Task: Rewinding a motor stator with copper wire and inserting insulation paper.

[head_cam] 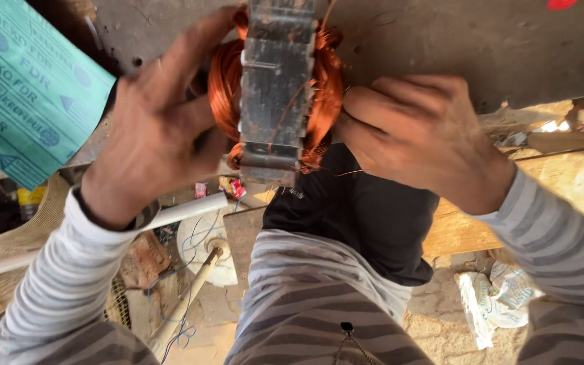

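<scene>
— Two hands on one piece, see? The left hand is spread against the side of the motor stator, fingers reaching up over the copper windings, while the right hand is curled close against the opposite coil.

— Is either one actually gripping it?

— The right looks bunched tight, fingertips pinching at the copper where it bulges out of the dark laminated core. I can't tell whether it has a strand or just presses the bundle. The left is half open, more a brace than a grip.

— And where does the stator sit?

— Held upright at the edge of the grey metal workbench, just above the person's lap. A green sheet of insulation paper hangs to the left. Down on the floor there's a white pipe and crumpled paper.

— So what stage would you say?

— My guess is the coil ends are being worked by hand, pressed or teased into shape. A loose strand strays out below the core.

— What does the following bit call for?

— Steady bracing from the left, I'd judge, and careful fingertip work from the right, so the thin wire isn't kinked or scraped on the core's edge.
</scene>
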